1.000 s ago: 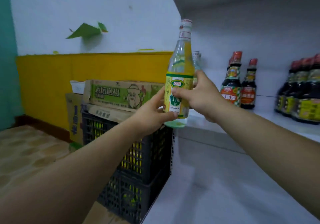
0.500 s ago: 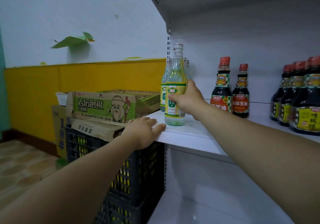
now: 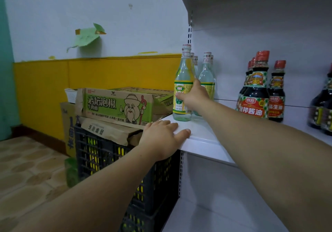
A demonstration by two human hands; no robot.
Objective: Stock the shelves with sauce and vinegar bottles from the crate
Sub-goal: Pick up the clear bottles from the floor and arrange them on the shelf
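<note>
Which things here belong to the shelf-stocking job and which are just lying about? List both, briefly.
Job: vinegar bottle held by the right hand; left hand resting on the shelf edge; black crate; stocked sauce bottles.
Lying about: green printed carton; white basket; green paper on the wall.

Shelf (image 3: 195, 131) free between vinegar bottles (image 3: 183, 80) and sauce bottles (image 3: 258, 91); cartons (image 3: 116, 104) flank left edge.

Bare left grip (image 3: 161, 138) and bare right grip (image 3: 193, 97) on smooth bare forearms (image 3: 260, 142).
</note>
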